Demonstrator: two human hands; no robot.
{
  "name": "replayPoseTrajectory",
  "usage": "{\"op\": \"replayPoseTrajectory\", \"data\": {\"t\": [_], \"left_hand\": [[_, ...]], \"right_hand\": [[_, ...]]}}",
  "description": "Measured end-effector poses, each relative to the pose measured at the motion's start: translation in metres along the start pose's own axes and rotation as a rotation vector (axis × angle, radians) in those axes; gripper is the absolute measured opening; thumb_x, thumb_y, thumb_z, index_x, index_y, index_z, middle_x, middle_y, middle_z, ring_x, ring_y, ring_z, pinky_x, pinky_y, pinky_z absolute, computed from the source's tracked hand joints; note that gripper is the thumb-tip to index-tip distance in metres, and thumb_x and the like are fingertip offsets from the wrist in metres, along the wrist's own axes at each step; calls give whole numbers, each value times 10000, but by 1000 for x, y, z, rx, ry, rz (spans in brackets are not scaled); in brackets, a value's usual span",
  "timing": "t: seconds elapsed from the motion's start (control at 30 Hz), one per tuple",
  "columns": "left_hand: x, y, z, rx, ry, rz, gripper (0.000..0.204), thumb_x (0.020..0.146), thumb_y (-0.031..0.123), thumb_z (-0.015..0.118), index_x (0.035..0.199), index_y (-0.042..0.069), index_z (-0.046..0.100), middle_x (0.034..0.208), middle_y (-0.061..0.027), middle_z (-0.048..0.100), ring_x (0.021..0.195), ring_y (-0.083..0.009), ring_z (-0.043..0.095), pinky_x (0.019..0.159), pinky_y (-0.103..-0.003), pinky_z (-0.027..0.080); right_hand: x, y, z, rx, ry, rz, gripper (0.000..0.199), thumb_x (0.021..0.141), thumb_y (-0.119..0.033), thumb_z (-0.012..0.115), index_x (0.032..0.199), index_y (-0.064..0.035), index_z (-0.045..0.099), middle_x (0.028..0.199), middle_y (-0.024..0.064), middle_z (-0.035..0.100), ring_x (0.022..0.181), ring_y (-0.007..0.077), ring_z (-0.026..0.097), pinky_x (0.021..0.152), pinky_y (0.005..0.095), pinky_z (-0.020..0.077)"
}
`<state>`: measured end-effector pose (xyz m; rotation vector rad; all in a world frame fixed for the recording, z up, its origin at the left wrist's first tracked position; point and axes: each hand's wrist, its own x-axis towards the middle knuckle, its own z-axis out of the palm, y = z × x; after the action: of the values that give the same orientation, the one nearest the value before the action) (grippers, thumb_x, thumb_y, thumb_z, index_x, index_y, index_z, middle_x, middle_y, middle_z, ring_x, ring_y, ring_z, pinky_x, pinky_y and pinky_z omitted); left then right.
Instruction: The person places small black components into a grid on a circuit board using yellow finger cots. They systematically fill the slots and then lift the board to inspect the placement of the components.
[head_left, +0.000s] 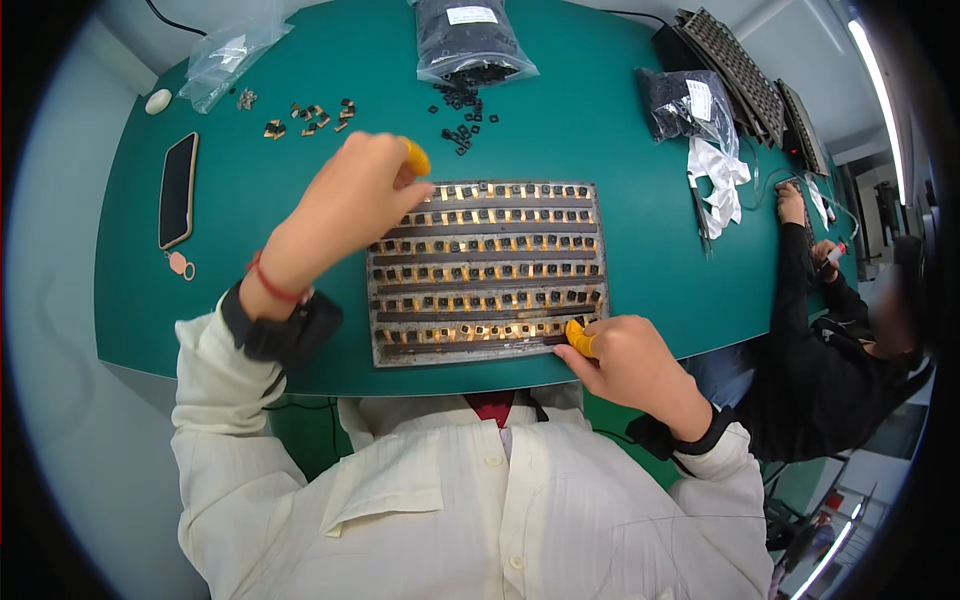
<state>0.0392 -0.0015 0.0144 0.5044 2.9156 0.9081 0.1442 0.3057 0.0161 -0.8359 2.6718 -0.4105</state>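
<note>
A grey metal tray (602, 250) lies on the green table (560, 130) in front of me, with rows of small black parts seated on gold clips. My left hand (350, 200) hovers at the tray's upper left corner, fingers pinched, an orange cot on a fingertip; whether it holds a part is hidden. My right hand (625, 360) rests at the tray's lower right corner, its orange-capped finger pressing on the bottom row.
Loose gold clips (310, 115) and black parts (462, 115) lie beyond the tray, below a bag of black parts (470, 40). A phone (177, 190) lies at left, a second bag (685, 100) and white cloth (718, 175) at right. Another person's hands (800, 215) work at far right.
</note>
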Motion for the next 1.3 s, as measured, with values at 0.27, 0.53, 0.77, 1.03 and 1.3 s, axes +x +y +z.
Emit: {"op": "replayPoseTrajectory", "data": {"t": [0.27, 0.53, 0.77, 1.03, 1.3], "left_hand": [[60, -3, 40, 100, 55, -97, 291, 813, 197, 778, 906, -72, 712, 787, -164, 722, 704, -272, 712, 656, -345, 564], [43, -9, 24, 92, 25, 21, 170, 812, 47, 712, 937, -67, 719, 774, -197, 702, 673, -287, 695, 645, -353, 548], [38, -27, 13, -12, -11, -117, 172, 793, 45, 748, 916, -73, 725, 749, -175, 709, 653, -240, 691, 646, -325, 549], [38, -31, 16, 40, 25, -43, 175, 760, 56, 749, 851, -90, 715, 705, -176, 690, 636, -250, 682, 645, -323, 538], [18, -27, 11, 5, 84, -6, 187, 752, 67, 731, 848, -91, 704, 688, -159, 661, 652, -242, 666, 632, -325, 527]], "right_hand": [[64, 13, -59, 129, 44, -97, 224, 843, -168, 702, 818, 54, 719, 685, 227, 641, 644, 376, 645, 626, 427, 526], [170, 41, -58, 210, 160, -77, 215, 799, -139, 749, 899, 51, 732, 788, 218, 700, 722, 337, 698, 686, 385, 557], [218, 26, -43, 184, 156, 42, 243, 775, -157, 788, 892, 46, 726, 841, 205, 718, 787, 312, 711, 724, 376, 559], [219, 20, -30, 147, 166, -119, 220, 789, -102, 767, 938, 53, 718, 809, 169, 717, 776, 276, 712, 717, 365, 562], [211, 15, -39, 192, 156, -61, 212, 784, -97, 758, 929, 54, 724, 808, 175, 720, 760, 269, 713, 712, 354, 563]]}}
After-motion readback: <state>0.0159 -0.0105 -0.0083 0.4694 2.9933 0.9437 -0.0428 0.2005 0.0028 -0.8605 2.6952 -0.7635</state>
